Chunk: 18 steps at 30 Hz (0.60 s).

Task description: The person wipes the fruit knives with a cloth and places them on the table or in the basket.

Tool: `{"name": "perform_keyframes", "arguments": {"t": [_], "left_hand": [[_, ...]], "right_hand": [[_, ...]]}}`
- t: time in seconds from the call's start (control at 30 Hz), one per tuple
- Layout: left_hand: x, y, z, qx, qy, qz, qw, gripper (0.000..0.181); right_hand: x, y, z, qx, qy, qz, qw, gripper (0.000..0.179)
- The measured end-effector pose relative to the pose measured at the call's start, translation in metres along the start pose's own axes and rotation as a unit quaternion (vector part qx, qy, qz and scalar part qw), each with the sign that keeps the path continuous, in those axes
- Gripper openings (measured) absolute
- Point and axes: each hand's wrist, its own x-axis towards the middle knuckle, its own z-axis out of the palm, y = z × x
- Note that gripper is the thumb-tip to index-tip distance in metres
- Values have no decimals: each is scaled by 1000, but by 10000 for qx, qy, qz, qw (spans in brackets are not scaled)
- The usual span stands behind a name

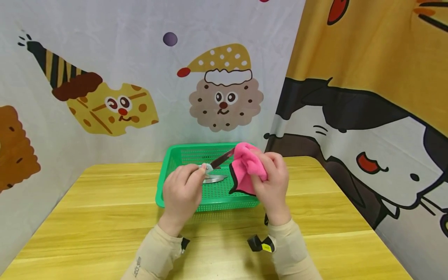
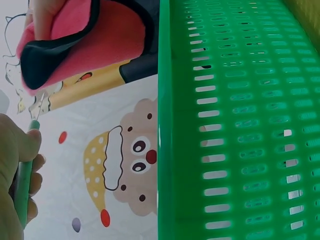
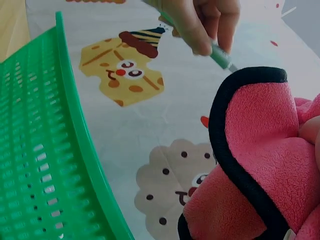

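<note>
My left hand grips a small knife by its light green handle, with the dark-looking blade angled up to the right. A pink cloth with black edging is bunched in my right hand, its fingers and thumb pinching the folds. The blade's tip meets the cloth, which hides its end in the head view. Both hands are above a green perforated basket. Inside the basket, below the knife, lies a silver metal blade, partly covered by my left hand; its kind is unclear.
The basket stands on a wooden table near its back edge. Directly behind hangs a pale curtain printed with cartoon food. Another printed curtain runs along the right side. Dark straps with small devices sit at the wrists.
</note>
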Motion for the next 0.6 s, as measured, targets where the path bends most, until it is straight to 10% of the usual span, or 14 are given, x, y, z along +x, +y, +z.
{"name": "perform_keyframes", "arguments": {"t": [0.6], "left_hand": [[-4,2,1,-243,-146,-200,9994,9]], "right_hand": [[-16,-27,23,389,-984,-560,9928,25]]}}
